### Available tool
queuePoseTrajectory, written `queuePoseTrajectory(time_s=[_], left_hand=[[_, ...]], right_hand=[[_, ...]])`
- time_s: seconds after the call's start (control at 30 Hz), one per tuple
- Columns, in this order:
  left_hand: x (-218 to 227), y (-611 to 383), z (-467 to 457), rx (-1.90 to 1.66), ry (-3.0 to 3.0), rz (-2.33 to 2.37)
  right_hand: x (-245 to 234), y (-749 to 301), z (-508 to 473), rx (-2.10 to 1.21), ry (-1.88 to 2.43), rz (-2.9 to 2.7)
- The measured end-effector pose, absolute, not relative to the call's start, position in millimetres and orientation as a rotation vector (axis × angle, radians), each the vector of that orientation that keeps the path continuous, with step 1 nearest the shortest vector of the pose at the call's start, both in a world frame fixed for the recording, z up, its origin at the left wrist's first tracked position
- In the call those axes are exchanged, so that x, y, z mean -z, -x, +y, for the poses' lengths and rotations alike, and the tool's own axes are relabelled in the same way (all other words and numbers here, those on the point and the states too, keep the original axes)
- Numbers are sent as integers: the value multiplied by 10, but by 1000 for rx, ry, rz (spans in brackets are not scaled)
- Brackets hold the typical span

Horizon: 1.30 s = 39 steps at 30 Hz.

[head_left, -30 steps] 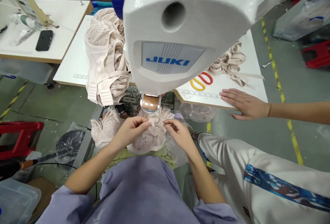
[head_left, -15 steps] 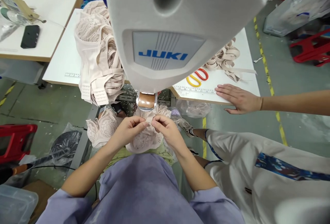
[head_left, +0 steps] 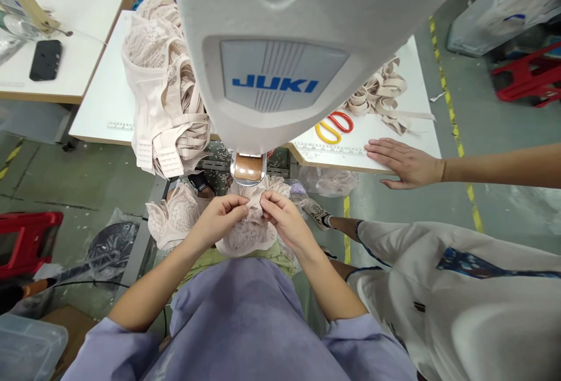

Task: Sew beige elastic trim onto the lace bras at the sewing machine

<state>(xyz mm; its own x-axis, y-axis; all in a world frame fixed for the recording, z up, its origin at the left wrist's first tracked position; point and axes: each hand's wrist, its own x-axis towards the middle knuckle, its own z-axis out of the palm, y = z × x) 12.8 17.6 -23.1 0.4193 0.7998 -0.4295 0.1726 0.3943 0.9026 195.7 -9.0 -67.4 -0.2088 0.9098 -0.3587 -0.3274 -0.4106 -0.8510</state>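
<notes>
My left hand (head_left: 219,217) is closed in a pinch on a narrow beige bra strap (head_left: 255,198). A short way to the right, my right hand (head_left: 287,220) pinches the same strip between thumb and fingers. Below them a beige lace bra (head_left: 246,239) lies over my lap, partly covered by my hands. Another lace bra cup (head_left: 177,217) hangs left of my left wrist. Just beyond my fingertips is the sewing machine's metal-rimmed lower end (head_left: 248,169), under the large white machine head (head_left: 272,89).
A pile of beige bras (head_left: 164,94) covers the left tabletop. On the right tabletop lie red-and-yellow-handled scissors (head_left: 335,127) and coiled beige straps (head_left: 381,92). A co-worker's hand (head_left: 405,163) rests flat on that table's edge. A phone (head_left: 46,59) lies far left.
My right hand has shifted slightly, and more of the strap shows between my hands. The view has tilted a little. The co-worker's hand stays on the table.
</notes>
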Motion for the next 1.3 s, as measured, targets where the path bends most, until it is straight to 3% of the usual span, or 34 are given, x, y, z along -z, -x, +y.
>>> queuePoseTrajectory(time_s=[1.3], left_hand=[[291,-177,225,-466,-1115,1043]], right_hand=[[700,-2024,-37,-1767,1145,-851]])
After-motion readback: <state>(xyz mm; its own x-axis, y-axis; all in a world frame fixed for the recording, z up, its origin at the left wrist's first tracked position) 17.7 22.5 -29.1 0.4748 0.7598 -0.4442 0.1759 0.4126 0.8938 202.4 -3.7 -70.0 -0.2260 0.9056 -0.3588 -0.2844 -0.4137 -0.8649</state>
